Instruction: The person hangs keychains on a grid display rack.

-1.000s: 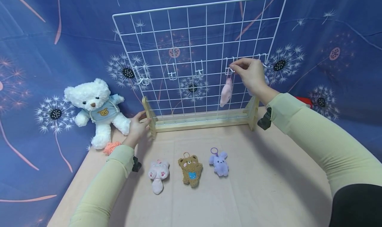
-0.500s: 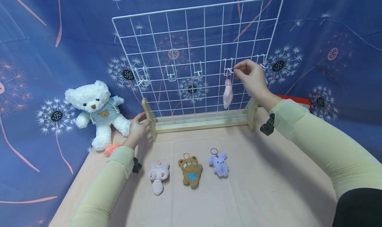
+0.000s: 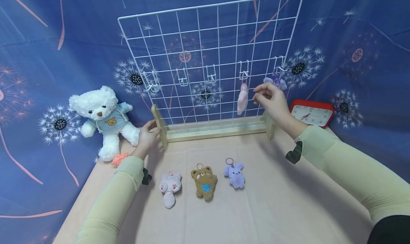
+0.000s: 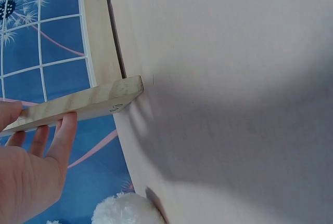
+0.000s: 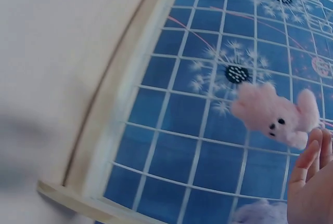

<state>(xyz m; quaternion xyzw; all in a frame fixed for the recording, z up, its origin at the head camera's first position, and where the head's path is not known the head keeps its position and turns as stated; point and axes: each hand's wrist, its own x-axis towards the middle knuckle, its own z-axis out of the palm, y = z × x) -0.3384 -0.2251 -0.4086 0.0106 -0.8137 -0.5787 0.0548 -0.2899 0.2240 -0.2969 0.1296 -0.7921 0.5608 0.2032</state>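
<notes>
A pink plush keychain point(image 3: 242, 100) hangs from a white hook point(image 3: 244, 75) on the wire grid rack point(image 3: 209, 6); its small black eyes and nose show in the right wrist view. Just to its right is my right hand point(image 3: 273, 103), fingers loosely bent and holding nothing. At the rack's left end, my left hand point(image 3: 148, 139) grips the upright wooden side support point(image 4: 88, 99) between thumb and fingers. Behind my right hand, a purple plush keychain point(image 3: 279, 83) hangs on the rightmost hook, its lower part hidden by the hand.
On the table lie a whitish plush keychain point(image 3: 170, 187), a brown bear keychain point(image 3: 205, 183) and a purple bunny-like keychain point(image 3: 236, 176). A white teddy bear point(image 3: 109, 108) and orange yarn point(image 3: 120, 159) stand left. A red clock point(image 3: 312, 113) sits right. More hooks point(image 3: 183, 81) line the grid.
My right hand has let go at the pink keychain's hook and moved down and right. The keychain now hangs freely; the clock and the hanging purple keychain have come into view. My left hand stays put.
</notes>
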